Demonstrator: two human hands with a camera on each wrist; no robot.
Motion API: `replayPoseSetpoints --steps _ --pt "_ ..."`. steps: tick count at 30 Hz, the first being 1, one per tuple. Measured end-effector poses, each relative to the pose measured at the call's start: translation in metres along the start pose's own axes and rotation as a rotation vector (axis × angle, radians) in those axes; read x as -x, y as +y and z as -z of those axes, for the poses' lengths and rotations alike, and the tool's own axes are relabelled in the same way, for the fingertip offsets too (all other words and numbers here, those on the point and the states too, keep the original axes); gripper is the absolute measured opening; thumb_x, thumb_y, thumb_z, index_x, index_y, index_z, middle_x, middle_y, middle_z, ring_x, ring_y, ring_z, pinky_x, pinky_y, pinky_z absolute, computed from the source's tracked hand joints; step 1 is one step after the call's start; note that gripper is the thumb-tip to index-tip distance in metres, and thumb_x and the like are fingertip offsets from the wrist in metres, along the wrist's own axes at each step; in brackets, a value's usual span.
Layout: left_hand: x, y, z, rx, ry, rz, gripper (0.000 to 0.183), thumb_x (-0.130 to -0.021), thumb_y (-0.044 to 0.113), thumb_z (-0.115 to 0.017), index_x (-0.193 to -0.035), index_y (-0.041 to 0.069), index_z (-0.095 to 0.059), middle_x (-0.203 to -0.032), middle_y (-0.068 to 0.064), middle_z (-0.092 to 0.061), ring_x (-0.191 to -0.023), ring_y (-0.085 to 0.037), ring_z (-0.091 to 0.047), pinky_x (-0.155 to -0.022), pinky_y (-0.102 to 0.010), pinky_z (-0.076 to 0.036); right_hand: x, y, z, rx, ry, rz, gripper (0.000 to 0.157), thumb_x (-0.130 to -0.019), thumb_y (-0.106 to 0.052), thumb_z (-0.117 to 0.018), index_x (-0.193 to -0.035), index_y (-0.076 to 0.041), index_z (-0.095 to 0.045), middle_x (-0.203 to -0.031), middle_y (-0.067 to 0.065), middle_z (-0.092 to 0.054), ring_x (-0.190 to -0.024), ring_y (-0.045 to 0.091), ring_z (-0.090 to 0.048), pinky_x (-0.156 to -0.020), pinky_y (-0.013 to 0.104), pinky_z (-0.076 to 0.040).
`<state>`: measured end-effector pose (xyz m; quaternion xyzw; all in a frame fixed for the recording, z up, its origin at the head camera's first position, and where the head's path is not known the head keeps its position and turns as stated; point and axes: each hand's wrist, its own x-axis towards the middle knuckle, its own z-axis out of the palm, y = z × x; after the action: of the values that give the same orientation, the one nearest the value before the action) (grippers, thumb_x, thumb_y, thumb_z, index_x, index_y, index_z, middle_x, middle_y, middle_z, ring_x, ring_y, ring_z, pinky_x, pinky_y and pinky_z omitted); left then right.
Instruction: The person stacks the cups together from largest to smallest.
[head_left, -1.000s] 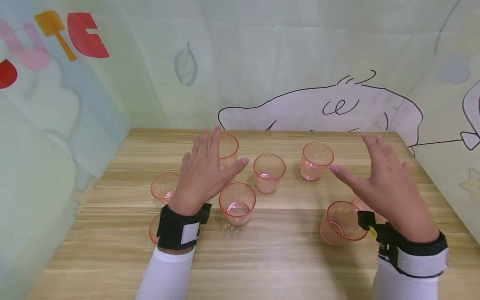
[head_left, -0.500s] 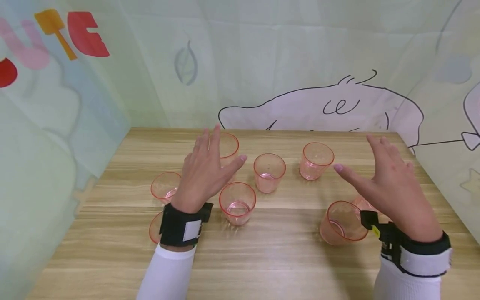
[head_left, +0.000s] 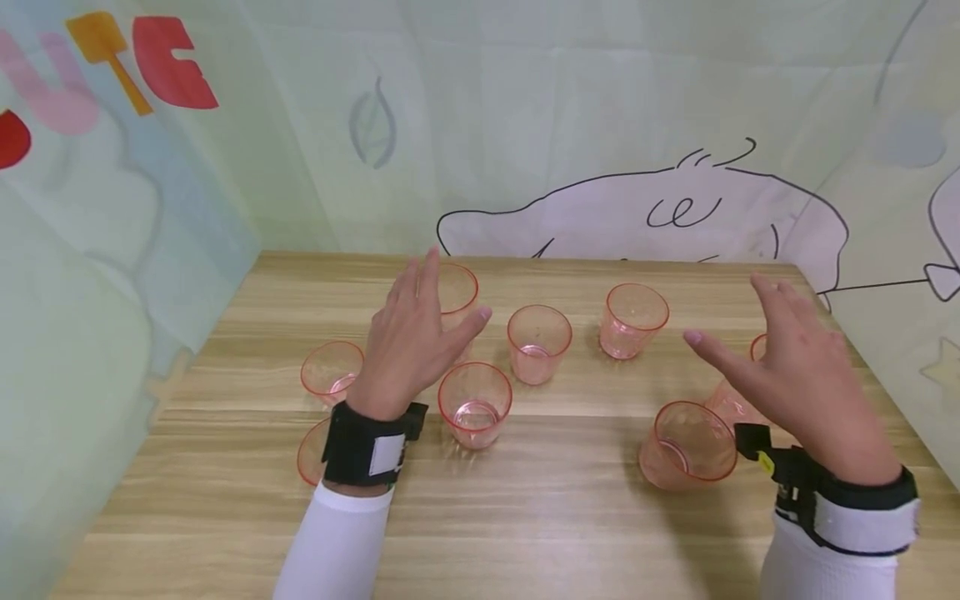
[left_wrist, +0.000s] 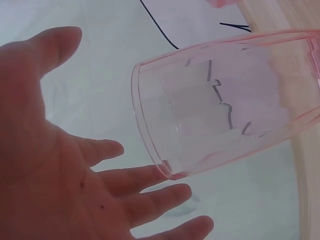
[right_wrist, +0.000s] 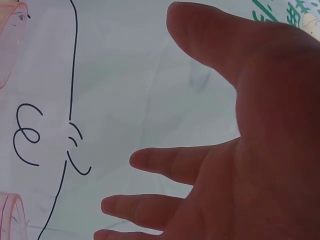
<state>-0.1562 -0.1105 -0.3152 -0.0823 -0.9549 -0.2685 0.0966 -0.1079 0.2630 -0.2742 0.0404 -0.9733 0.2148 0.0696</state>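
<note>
My left hand [head_left: 416, 337] hovers over the left half of the table, fingers straight and thumb spread, holding nothing. Behind its fingers stands a clear pink plastic cup [head_left: 461, 292], partly covered. Another cup [head_left: 475, 408] is just right of the wrist, with a third cup [head_left: 538, 346] beyond it. In the left wrist view, a cup [left_wrist: 240, 100] shows past the spread fingers. My right hand [head_left: 802, 383] is raised on the right, thumb apart from the fingers, nothing in it. Below it are a tilted-looking cup [head_left: 682, 450] and a cup [head_left: 729, 404] partly hidden.
Two cups, one farther back [head_left: 330, 371] and one nearer [head_left: 311, 454], are left of the left wrist. Another cup [head_left: 633, 321] stands at the back right. A cup rim [head_left: 758, 347] peeks out beside the right hand. A printed cloth [head_left: 525, 125] hangs behind the wooden table [head_left: 525, 533].
My right hand has drifted to the right, uncovering a cup rim beside it and more of the cup below. My left hand has shifted only very slightly. The cups have stayed put.
</note>
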Motion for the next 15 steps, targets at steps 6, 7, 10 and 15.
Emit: replayPoseSetpoints --steps 6,7,10,15 --pt "-0.002 -0.001 -0.002 0.013 -0.005 0.013 0.096 -0.093 0.059 -0.058 -0.162 0.009 -0.012 -0.162 -0.025 -0.020 -0.147 -0.044 -0.024 -0.105 -0.067 -0.035 -0.001 0.007 0.003 -0.007 -0.009 -0.014 0.104 -0.094 -0.057 -0.063 -0.157 0.007 -0.011 -0.157 0.037 -0.018 -0.143 0.056 -0.017 -0.107 0.075 -0.017" --pt "-0.003 -0.001 -0.002 0.014 -0.005 0.015 0.096 -0.093 0.059 -0.058 -0.162 0.009 -0.012 -0.162 -0.025 -0.019 -0.146 -0.044 -0.025 -0.105 -0.067 -0.034 -0.001 0.008 0.004 -0.008 -0.017 -0.022 0.104 -0.094 -0.058 -0.062 -0.158 0.007 -0.010 -0.158 0.036 -0.017 -0.143 0.056 -0.017 -0.106 0.075 -0.018" --pt "-0.004 -0.001 -0.003 0.020 0.004 0.017 0.095 -0.093 0.057 -0.059 -0.162 0.010 -0.013 -0.162 -0.025 -0.020 -0.144 -0.047 -0.027 -0.103 -0.067 -0.035 -0.001 0.011 0.006 -0.013 -0.046 -0.052 0.106 -0.094 -0.060 -0.060 -0.159 0.004 -0.006 -0.161 0.032 -0.011 -0.145 0.055 -0.012 -0.105 0.077 -0.017" --pt "-0.005 -0.001 -0.005 0.034 0.033 0.022 0.095 -0.092 0.054 -0.062 -0.161 0.009 -0.016 -0.160 -0.025 -0.022 -0.141 -0.049 -0.031 -0.101 -0.068 -0.036 -0.001 0.012 0.007 -0.010 -0.062 -0.068 0.106 -0.094 -0.061 -0.059 -0.159 0.003 -0.004 -0.162 0.031 -0.009 -0.145 0.056 -0.011 -0.104 0.079 -0.015"
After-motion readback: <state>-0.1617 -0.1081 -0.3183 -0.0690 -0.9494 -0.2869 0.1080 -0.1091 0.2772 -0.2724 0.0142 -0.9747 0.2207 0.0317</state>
